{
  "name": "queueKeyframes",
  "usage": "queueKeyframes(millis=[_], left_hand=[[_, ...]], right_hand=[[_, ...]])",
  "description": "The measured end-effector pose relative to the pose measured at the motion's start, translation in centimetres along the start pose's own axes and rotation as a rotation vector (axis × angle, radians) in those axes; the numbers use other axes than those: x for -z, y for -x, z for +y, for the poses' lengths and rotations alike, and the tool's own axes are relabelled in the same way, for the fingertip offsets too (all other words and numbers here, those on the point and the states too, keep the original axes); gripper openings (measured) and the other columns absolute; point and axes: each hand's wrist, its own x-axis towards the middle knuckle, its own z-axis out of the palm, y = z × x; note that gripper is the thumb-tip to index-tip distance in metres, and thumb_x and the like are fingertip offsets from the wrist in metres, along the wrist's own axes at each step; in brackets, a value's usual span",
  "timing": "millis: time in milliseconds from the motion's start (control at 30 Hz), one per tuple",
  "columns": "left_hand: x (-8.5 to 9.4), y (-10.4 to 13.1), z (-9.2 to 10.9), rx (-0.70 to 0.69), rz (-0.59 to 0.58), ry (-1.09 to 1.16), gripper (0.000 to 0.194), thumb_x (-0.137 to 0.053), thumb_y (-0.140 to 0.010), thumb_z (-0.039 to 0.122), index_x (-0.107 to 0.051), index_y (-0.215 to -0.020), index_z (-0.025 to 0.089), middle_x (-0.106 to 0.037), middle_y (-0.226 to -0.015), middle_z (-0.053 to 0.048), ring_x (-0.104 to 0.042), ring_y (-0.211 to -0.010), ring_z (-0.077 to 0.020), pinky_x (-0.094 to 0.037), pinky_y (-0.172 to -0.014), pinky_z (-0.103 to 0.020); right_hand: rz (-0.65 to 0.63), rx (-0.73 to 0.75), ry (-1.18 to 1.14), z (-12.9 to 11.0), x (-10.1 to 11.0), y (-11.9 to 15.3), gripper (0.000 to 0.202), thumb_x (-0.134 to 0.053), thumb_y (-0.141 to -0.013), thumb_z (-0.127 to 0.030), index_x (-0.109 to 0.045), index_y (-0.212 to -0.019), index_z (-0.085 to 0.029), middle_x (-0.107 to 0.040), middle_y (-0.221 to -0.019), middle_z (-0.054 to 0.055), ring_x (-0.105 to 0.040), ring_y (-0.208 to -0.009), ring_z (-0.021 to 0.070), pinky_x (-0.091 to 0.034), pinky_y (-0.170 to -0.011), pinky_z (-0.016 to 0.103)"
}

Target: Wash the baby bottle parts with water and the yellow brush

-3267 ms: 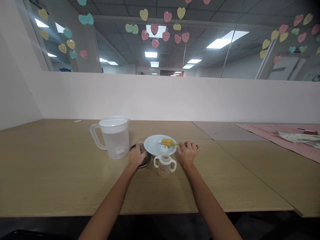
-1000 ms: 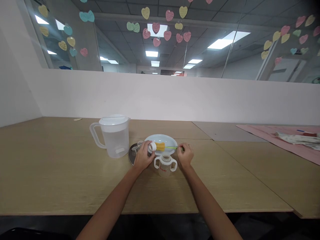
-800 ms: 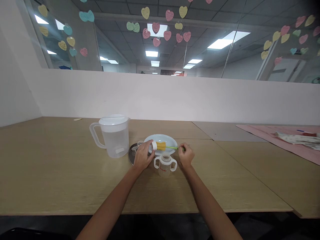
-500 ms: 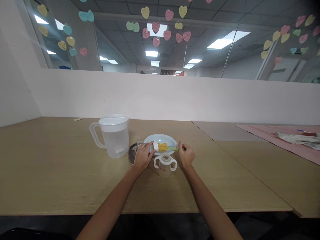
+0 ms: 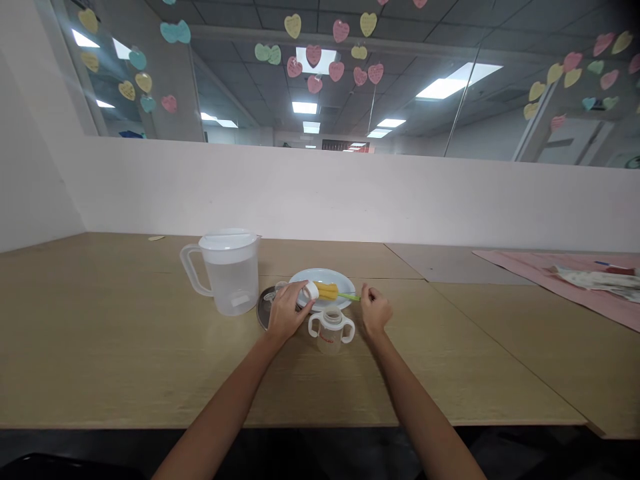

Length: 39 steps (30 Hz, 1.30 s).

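My left hand grips a white bottle collar, tilted with its opening towards the right. In my closed right hand is the green handle of a bottle brush. The brush's yellow sponge head points left, close to the collar; whether its tip is inside I cannot tell. Both are above a white bowl. In front of it, a clear two-handled baby bottle stands upright without a lid. Partly behind my left hand is a round metal tray with small clear pieces.
A lidded clear plastic pitcher stands left of the tray, holding clear liquid. On the right lies a pink cloth with a white-and-red bundle. A white wall and a window with heart-shaped notes rise behind the table.
The collar has tilted in my left hand, and the brush head has shifted slightly right along with my right hand. Other things stay in place.
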Motion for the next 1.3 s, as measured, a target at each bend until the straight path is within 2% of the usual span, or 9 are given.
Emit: queueKeyframes(millis=[133,300,567,800,1033,1300], left_hand=[[-0.32,0.09,-0.12,-0.027,0.039,0.007,0.037,-0.049,-0.085,0.026,-0.049,-0.121,0.021,-0.058,-0.120,-0.008,-0.053,-0.111,-0.0206,-0.042,-0.097,-0.035],[-0.61,0.25,-0.30,0.008,0.051,0.012,0.038,-0.049,-0.083,0.021,-0.050,-0.121,0.023,-0.053,-0.123,-0.008,-0.052,-0.114,-0.0192,-0.043,-0.099,-0.033],[-0.46,0.20,-0.46,0.081,0.038,0.003,0.040,-0.049,-0.082,0.021,-0.048,-0.122,0.020,-0.056,-0.120,-0.009,-0.054,-0.113,-0.0208,-0.044,-0.097,-0.033],[-0.17,0.34,-0.44,0.021,-0.002,0.071,0.041,-0.049,-0.083,0.027,-0.046,-0.123,0.020,-0.058,-0.119,-0.008,-0.054,-0.113,-0.0203,-0.044,-0.097,-0.034],[-0.42,0.83,-0.64,0.027,0.002,0.145,0.053,-0.052,-0.081,0.029,-0.034,-0.130,0.017,-0.058,-0.121,-0.011,-0.057,-0.110,-0.0207,-0.047,-0.095,-0.035],[-0.41,0.87,-0.59,-0.031,-0.001,0.077,0.048,-0.051,-0.082,0.028,-0.039,-0.127,0.017,-0.058,-0.121,-0.011,-0.056,-0.112,-0.0207,-0.047,-0.096,-0.035]], right_hand=[[0.007,-0.023,0.010,0.02,-0.01,-0.14,0.048,-0.037,-0.087,-0.045,-0.061,-0.060,-0.015,-0.050,-0.053,0.001,-0.027,-0.048,0.0090,-0.017,-0.052,0.025],[0.004,-0.034,-0.007,-0.05,0.01,-0.16,0.046,-0.037,-0.087,-0.044,-0.060,-0.059,-0.015,-0.051,-0.054,0.001,-0.029,-0.048,0.0093,-0.017,-0.052,0.025],[0.011,-0.096,-0.088,0.30,-0.14,-0.37,0.049,-0.033,-0.086,-0.048,-0.061,-0.061,-0.016,-0.054,-0.055,0.003,-0.034,-0.050,0.0113,-0.020,-0.052,0.024],[0.008,0.026,-0.163,0.13,-0.27,0.01,0.051,-0.033,-0.086,-0.050,-0.060,-0.060,-0.015,-0.051,-0.054,0.001,-0.034,-0.051,0.0106,-0.023,-0.053,0.024],[0.037,0.014,-0.175,-0.05,-0.19,0.03,0.053,-0.031,-0.087,-0.051,-0.059,-0.061,-0.014,-0.049,-0.055,0.001,-0.033,-0.054,0.0102,-0.024,-0.055,0.023],[0.044,0.000,-0.160,-0.14,-0.04,0.08,0.054,-0.028,-0.088,-0.052,-0.059,-0.064,-0.015,-0.051,-0.057,0.001,-0.034,-0.053,0.0105,-0.024,-0.055,0.023]])
